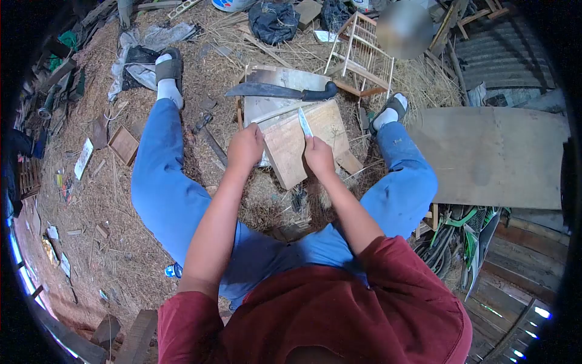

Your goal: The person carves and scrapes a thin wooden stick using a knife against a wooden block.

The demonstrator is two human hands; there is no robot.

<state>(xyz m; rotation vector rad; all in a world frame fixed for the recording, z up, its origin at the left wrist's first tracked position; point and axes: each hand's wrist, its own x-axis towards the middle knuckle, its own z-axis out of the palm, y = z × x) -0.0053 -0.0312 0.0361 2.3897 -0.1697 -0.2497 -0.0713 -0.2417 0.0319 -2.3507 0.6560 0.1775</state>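
Observation:
My right hand (318,156) is closed round the handle of a small knife (304,123), its blade pointing away from me above a thick wooden block (288,148). At the block's left edge my left hand (245,147) is closed, apparently on one end of a thin pale strip (282,113) that runs right along the block's far side. The fingers partly hide this end. Beyond the block, a machete (273,91) with a dark curved handle lies across a flat board (288,76).
A small slatted wooden frame (362,57) stands at the far right, near a blurred round patch. Plywood (491,158) lies to the right. A hammer-like tool (212,139) and an open wooden box (123,145) are on the left. Black bags (273,23) sit far back on straw-strewn ground.

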